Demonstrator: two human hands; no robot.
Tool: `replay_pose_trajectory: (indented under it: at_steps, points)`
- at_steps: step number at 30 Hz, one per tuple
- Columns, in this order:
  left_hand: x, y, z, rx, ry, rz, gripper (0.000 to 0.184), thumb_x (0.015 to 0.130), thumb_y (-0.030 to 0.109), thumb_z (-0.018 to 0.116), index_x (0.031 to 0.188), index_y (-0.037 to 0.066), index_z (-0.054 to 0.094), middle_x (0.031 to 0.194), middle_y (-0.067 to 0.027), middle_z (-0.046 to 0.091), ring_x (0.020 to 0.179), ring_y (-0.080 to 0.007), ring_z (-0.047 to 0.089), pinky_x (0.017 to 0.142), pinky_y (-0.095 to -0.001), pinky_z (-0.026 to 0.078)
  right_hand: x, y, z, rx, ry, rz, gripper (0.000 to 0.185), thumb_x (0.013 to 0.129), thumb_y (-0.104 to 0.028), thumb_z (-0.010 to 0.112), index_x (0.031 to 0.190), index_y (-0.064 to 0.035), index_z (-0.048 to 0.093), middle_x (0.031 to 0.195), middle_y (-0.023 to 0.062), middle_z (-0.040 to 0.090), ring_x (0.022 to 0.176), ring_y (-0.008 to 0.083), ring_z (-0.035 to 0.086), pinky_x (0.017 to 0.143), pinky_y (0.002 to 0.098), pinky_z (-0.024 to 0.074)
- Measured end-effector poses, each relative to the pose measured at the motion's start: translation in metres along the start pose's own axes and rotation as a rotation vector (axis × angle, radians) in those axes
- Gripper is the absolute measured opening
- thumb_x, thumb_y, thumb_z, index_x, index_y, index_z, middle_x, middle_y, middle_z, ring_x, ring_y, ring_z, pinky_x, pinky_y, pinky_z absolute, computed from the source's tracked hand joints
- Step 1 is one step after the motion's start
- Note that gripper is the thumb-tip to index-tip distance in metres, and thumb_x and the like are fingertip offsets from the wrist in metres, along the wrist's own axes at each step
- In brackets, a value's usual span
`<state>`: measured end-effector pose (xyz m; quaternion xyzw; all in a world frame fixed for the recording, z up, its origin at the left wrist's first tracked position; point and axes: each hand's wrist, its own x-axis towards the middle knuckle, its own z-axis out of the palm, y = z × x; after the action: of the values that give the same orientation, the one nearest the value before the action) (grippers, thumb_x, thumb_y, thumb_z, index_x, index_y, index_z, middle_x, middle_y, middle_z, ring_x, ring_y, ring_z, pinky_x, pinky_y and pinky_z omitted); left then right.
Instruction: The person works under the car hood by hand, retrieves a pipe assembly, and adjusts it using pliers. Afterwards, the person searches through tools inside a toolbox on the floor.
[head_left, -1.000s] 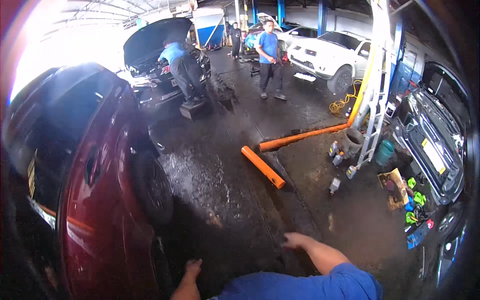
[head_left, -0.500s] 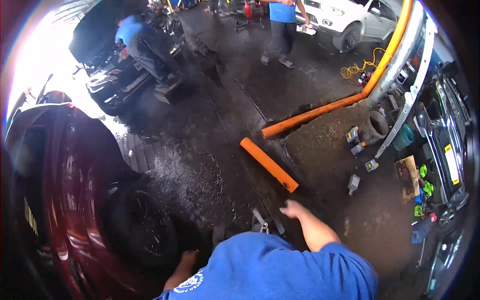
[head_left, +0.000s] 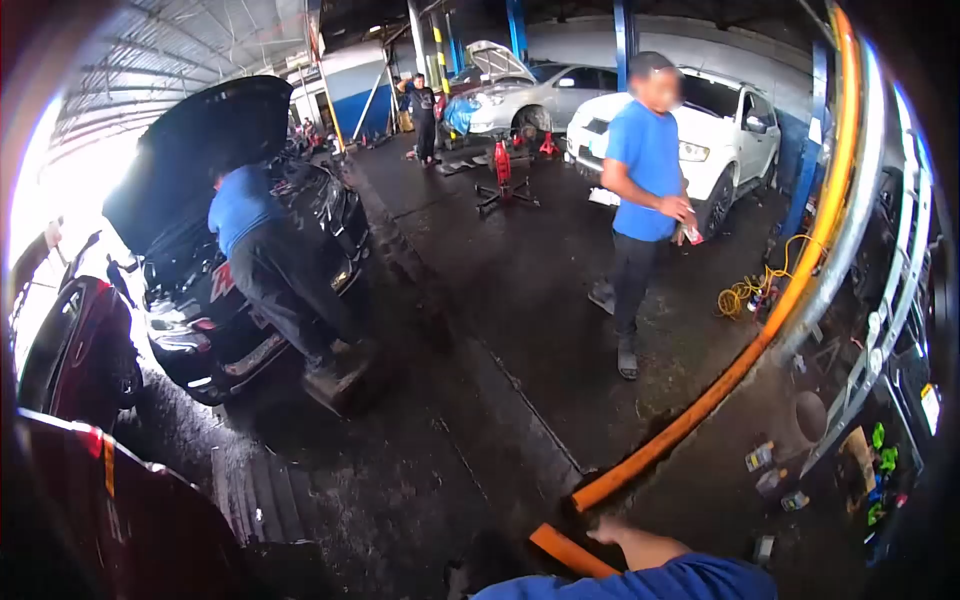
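My right hand (head_left: 614, 533) reaches forward at the bottom of the head view, its fingers partly stretched out and nothing visible in them. Just left of it lies a short orange pipe (head_left: 562, 548) on the dark floor, its near end hidden by my sleeve. I cannot tell whether the hand touches this piece. Beyond the hand, a long orange pipe (head_left: 680, 432) runs along the floor and curves up at the right. My left hand is out of view.
A person in a blue shirt (head_left: 645, 165) stands ahead, holding a small red and white item. Another person (head_left: 245, 210) bends into a dark car with its hood up (head_left: 200, 330). A red jack stand (head_left: 502, 165), yellow cable (head_left: 745, 295) and bottles (head_left: 760, 457) are around. A dark red car (head_left: 110, 500) is at left.
My view has tilted up, bringing the cars and people further into sight. My left hand has dropped out of view. The short orange pipe now sits lower in view, beside my right hand.
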<state>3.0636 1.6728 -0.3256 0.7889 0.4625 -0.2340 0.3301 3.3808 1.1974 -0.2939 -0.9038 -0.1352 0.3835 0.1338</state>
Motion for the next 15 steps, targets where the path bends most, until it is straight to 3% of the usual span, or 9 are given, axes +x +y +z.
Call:
replay_pose_trajectory:
  at_steps: [2, 3, 6, 8, 9, 11, 13, 14, 15]
  points:
    - [0.075, 0.083, -0.052, -0.015, 0.067, 0.121, 0.045, 0.077, 0.038, 0.063, 0.099, -0.002, 0.063, 0.102, -0.0183, 0.064, 0.098, -0.0330, 0.059, 0.083, -0.0396, 0.046, 0.022, 0.028, 0.000, 0.059, -0.172, 0.160, 0.062, 0.075, -0.055, 0.058, 0.101, 0.0013, 0.063, 0.107, 0.0231, 0.060, 0.098, 0.0352, 0.058, 0.084, 0.0425, 0.0449]
    - [0.109, 0.127, -0.076, -0.067, 0.103, 0.172, 0.046, 0.077, 0.038, 0.063, 0.099, -0.002, 0.063, 0.102, -0.0183, 0.064, 0.099, -0.0330, 0.059, 0.084, -0.0395, 0.046, 0.022, 0.030, -0.016, 0.090, -0.226, 0.205, 0.057, 0.077, -0.049, 0.058, 0.104, 0.0013, 0.062, 0.105, 0.0211, 0.062, 0.095, 0.0335, 0.059, 0.083, 0.0412, 0.0450]
    - [0.200, 0.282, -0.128, -0.349, 0.153, 0.314, 0.048, 0.076, 0.040, 0.064, 0.100, -0.001, 0.063, 0.103, -0.0182, 0.064, 0.100, -0.0332, 0.059, 0.085, -0.0391, 0.045, 0.056, 0.032, -0.072, 0.186, -0.238, 0.268, 0.053, 0.079, -0.047, 0.057, 0.101, 0.0004, 0.062, 0.102, 0.0200, 0.062, 0.092, 0.0325, 0.059, 0.081, 0.0407, 0.0452]
    - [0.195, 0.434, -0.180, -0.406, -0.049, 0.205, 0.049, 0.078, 0.038, 0.064, 0.106, -0.002, 0.061, 0.104, -0.0175, 0.064, 0.104, -0.0314, 0.058, 0.089, -0.0369, 0.044, 0.101, 0.036, -0.111, 0.218, -0.228, 0.290, 0.050, 0.080, -0.046, 0.057, 0.100, -0.0003, 0.062, 0.100, 0.0192, 0.062, 0.090, 0.0319, 0.060, 0.080, 0.0403, 0.0454]
    - [0.262, 0.462, -0.169, -0.071, 0.085, 0.499, 0.048, 0.078, 0.037, 0.064, 0.106, -0.002, 0.061, 0.103, -0.0171, 0.064, 0.102, -0.0298, 0.059, 0.088, -0.0359, 0.045, 0.128, 0.037, -0.132, 0.229, -0.228, 0.296, 0.048, 0.081, -0.045, 0.056, 0.099, -0.0006, 0.062, 0.099, 0.0188, 0.062, 0.089, 0.0316, 0.060, 0.079, 0.0402, 0.0455]
    - [0.341, 0.535, -0.166, 0.048, 0.168, 0.688, 0.047, 0.078, 0.036, 0.064, 0.106, -0.001, 0.061, 0.103, -0.0167, 0.064, 0.101, -0.0277, 0.060, 0.087, -0.0345, 0.046, 0.193, 0.040, -0.184, 0.232, -0.233, 0.294, 0.045, 0.082, -0.043, 0.056, 0.097, -0.0012, 0.062, 0.097, 0.0181, 0.063, 0.087, 0.0309, 0.060, 0.078, 0.0398, 0.0456]
    - [0.324, 0.665, -0.177, -0.426, 0.074, 0.517, 0.046, 0.078, 0.036, 0.064, 0.106, -0.001, 0.061, 0.103, -0.0168, 0.064, 0.100, -0.0269, 0.060, 0.086, -0.0337, 0.046, 0.273, 0.052, -0.247, 0.221, -0.224, 0.268, 0.042, 0.083, -0.042, 0.055, 0.095, -0.0018, 0.062, 0.095, 0.0173, 0.063, 0.085, 0.0303, 0.060, 0.077, 0.0394, 0.0458]
    - [0.279, 0.725, -0.196, -0.367, 0.119, 0.491, 0.050, 0.076, 0.041, 0.065, 0.107, 0.002, 0.061, 0.105, -0.0172, 0.063, 0.100, -0.0278, 0.060, 0.087, -0.0338, 0.045, 0.313, 0.058, -0.276, 0.209, -0.222, 0.251, 0.041, 0.083, -0.041, 0.055, 0.094, -0.0022, 0.062, 0.094, 0.0169, 0.063, 0.084, 0.0300, 0.060, 0.076, 0.0393, 0.0459]
    - [0.332, 0.745, -0.179, -0.275, 0.050, 0.479, 0.053, 0.075, 0.042, 0.066, 0.109, 0.001, 0.060, 0.106, -0.0167, 0.063, 0.100, -0.0267, 0.060, 0.086, -0.0338, 0.046, 0.357, 0.065, -0.312, 0.191, -0.210, 0.231, 0.040, 0.084, -0.040, 0.055, 0.093, -0.0025, 0.063, 0.093, 0.0165, 0.063, 0.083, 0.0297, 0.060, 0.075, 0.0391, 0.0459]
